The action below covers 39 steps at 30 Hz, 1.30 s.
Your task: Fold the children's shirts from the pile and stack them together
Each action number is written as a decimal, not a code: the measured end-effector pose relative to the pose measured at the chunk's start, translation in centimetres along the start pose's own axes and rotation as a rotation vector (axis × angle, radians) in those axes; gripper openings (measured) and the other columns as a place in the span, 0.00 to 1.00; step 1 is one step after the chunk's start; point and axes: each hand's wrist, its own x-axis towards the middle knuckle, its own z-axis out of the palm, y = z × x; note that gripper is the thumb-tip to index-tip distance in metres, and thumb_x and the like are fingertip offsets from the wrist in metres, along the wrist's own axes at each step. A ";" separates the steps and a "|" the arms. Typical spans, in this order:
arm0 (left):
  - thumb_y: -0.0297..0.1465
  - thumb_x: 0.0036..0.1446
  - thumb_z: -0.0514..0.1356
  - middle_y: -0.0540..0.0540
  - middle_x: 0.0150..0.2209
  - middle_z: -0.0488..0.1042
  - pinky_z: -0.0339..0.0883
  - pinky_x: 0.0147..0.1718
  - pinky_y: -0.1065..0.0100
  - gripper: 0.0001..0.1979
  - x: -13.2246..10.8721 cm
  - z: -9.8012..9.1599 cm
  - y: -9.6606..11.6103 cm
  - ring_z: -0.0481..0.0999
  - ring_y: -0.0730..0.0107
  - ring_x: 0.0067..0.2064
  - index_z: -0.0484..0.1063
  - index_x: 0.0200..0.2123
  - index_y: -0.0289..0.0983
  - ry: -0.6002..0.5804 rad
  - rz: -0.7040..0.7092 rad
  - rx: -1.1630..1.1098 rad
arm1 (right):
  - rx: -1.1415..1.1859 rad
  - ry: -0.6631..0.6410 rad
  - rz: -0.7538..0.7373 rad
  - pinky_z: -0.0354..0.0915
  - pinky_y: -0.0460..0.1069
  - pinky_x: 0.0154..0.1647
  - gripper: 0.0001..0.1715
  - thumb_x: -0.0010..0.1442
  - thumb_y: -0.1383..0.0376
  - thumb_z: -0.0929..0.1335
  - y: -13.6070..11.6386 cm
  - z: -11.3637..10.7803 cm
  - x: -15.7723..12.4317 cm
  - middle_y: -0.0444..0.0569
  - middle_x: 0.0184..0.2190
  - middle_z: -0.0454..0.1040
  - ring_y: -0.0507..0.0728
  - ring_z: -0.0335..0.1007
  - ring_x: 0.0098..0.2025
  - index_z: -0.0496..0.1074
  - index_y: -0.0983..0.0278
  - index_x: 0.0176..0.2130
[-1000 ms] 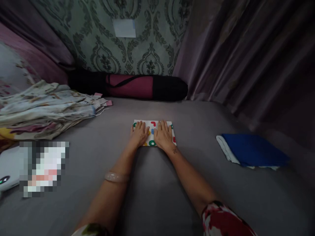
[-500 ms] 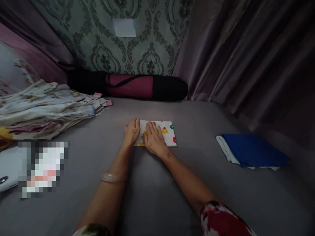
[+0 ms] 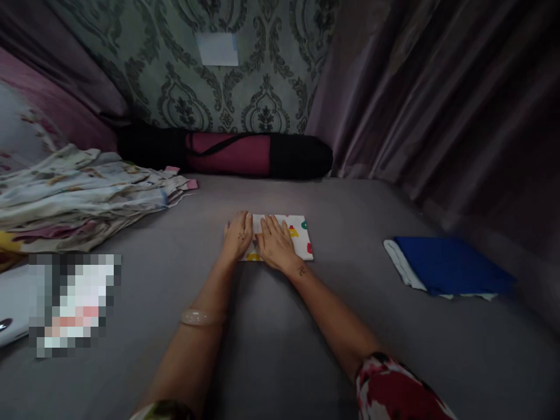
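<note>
A small folded white cloth (image 3: 298, 238) with coloured shapes lies flat on the grey bedsheet (image 3: 280, 350) in the middle of the view. My left hand (image 3: 238, 236) rests flat on its left edge, fingers stretched out. Beside it, my right hand (image 3: 273, 245) presses flat on the left half of the cloth, fingers spread. The cloth's right part stays uncovered. A pale bangle (image 3: 199, 317) sits on my left forearm.
A folded blue cloth (image 3: 450, 265) over a white one lies at the right. A heap of floral fabric (image 3: 79, 195) fills the left. A pink and black rolled bag (image 3: 231, 153) lies along the patterned wall. Curtains hang at the right. A white device (image 3: 11, 303) sits at far left.
Both hands slid leftward across the folded cloth, from its centre to its left side, uncovering the right part. Since half a second ago they have barely shifted.
</note>
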 end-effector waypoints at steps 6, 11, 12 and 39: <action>0.35 0.68 0.40 0.40 0.66 0.59 0.44 0.66 0.51 0.25 -0.3 0.9 0.9 0.53 0.59 0.69 0.58 0.64 0.33 -0.095 0.080 0.168 | 0.013 -0.089 0.077 0.35 0.60 0.70 0.34 0.69 0.59 0.53 1.7 0.5 0.6 0.57 0.70 0.47 0.61 0.38 0.71 0.50 0.74 0.68; 0.35 0.68 0.42 0.39 0.67 0.58 0.43 0.66 0.51 0.24 -0.5 1.5 0.5 0.53 0.58 0.69 0.61 0.63 0.34 -0.141 0.125 0.252 | 0.018 -0.097 0.069 0.37 0.61 0.69 0.34 0.70 0.58 0.53 1.9 0.6 0.7 0.57 0.69 0.49 0.63 0.42 0.71 0.53 0.74 0.67; 0.35 0.68 0.43 0.39 0.66 0.59 0.44 0.66 0.51 0.24 -0.5 1.5 0.3 0.53 0.58 0.68 0.61 0.62 0.35 -0.136 0.133 0.261 | 0.020 -0.090 0.063 0.38 0.60 0.69 0.33 0.70 0.58 0.53 2.0 0.4 0.8 0.57 0.69 0.51 0.62 0.43 0.70 0.55 0.72 0.67; 0.33 0.41 0.63 0.44 0.39 0.80 0.68 0.31 0.74 0.15 9.7 -3.6 0.9 0.78 0.63 0.39 0.77 0.36 0.37 -0.536 -0.013 0.255 | -0.019 0.099 0.253 0.50 0.57 0.60 0.24 0.65 0.67 0.58 8.4 -1.2 1.5 0.59 0.55 0.69 0.62 0.60 0.58 0.66 0.67 0.57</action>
